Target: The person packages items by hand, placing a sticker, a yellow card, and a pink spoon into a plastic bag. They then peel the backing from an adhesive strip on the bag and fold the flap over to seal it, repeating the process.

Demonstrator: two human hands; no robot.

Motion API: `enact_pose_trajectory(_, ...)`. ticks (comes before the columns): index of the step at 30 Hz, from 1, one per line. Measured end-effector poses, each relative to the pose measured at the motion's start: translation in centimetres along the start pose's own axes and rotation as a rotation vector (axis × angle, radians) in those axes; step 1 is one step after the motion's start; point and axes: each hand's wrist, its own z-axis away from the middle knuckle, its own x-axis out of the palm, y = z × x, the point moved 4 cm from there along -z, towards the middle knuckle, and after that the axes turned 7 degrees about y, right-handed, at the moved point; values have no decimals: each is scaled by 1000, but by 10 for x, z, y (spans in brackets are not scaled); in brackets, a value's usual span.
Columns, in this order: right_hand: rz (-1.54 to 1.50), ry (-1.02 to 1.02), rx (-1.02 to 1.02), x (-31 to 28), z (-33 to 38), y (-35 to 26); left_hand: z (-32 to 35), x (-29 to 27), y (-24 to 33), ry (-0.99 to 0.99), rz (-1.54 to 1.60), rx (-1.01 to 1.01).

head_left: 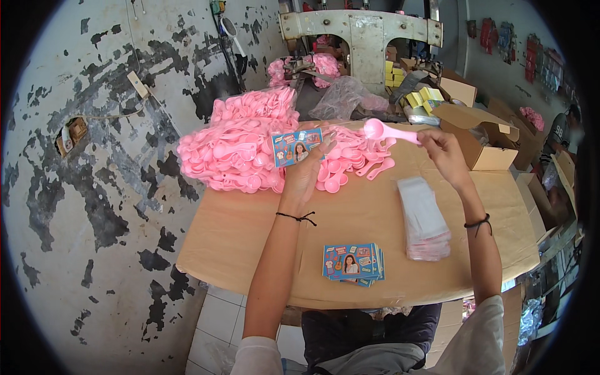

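Between the thumb and fingers of my left hand [305, 174] is a blue printed card [287, 150], raised in front of the pink spoons. Something clear seems to show by those fingertips, though I cannot tell what. My right hand [445, 153] pinches a pink plastic scoop spoon [400, 133] by its handle end, its bowl toward the left hand and apart from the card. Loose pink spoons [337, 178] lie behind the hands. Below the right hand rests a stack of clear plastic bags [424, 215]. A stack of similar cards [351, 262] sits near the front edge.
Big clear sacks of pink spoons [231, 147] fill the table's left side. Brown paper covers the table [250, 219]. Behind it stands a heavy metal machine [365, 44]. Open cardboard boxes [481, 137] crowd the right, where another person [555, 140] is partly visible. A peeling wall [106, 187] rises at left.
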Motion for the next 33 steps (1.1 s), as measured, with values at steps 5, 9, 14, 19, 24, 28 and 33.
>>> enact_pose_trajectory(5,-71,-102,30,9,11,-6,12,20,-13,-37,-43,-85)
enact_pose_trajectory(9,-176,-176,-48,35,12,-13,22,31,-31,2,-143,-118)
enact_pose_trajectory(14,-493,-210,-106,64,8,-17,30,45,-42,-12,78,-206)
enact_pose_trajectory(19,-556,-288,-112,65,9,-31,30,25,-50,79,6,-287)
enact_pose_trajectory(24,-259,-203,-283,41,-6,-32,30,19,-38,-139,-179,-352)
enact_pose_trajectory(28,-153,-160,-203,2,-18,-37,17,-4,-32,-128,-303,-370)
enact_pose_trajectory(33,-34,-224,-317,-28,-18,-50,14,8,-31,-138,-404,-314)
